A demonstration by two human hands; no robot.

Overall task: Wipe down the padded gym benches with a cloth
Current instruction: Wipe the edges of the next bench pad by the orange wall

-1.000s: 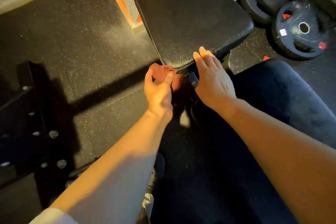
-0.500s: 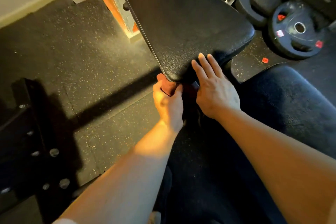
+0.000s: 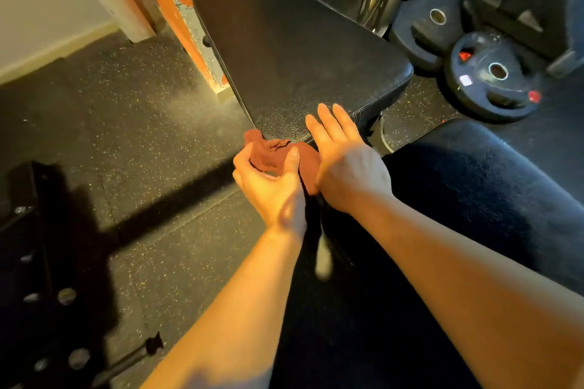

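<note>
The 1 view comes from a wide-angle camera on the person's head, looking forward and steeply down along both bare forearms, which enter from the bottom edge. It sits close above the near end of the black textured padded bench pad (image 3: 294, 66). Its edges take in the speckled dark rubber floor (image 3: 120, 123) at left and black round weight plates (image 3: 493, 76) at upper right.

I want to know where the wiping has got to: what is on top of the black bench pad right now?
On the bench pad, the right hand lays straight fingers at its near edge. The left hand grips the red cloth at the near corner. The rest looks bare.
</note>
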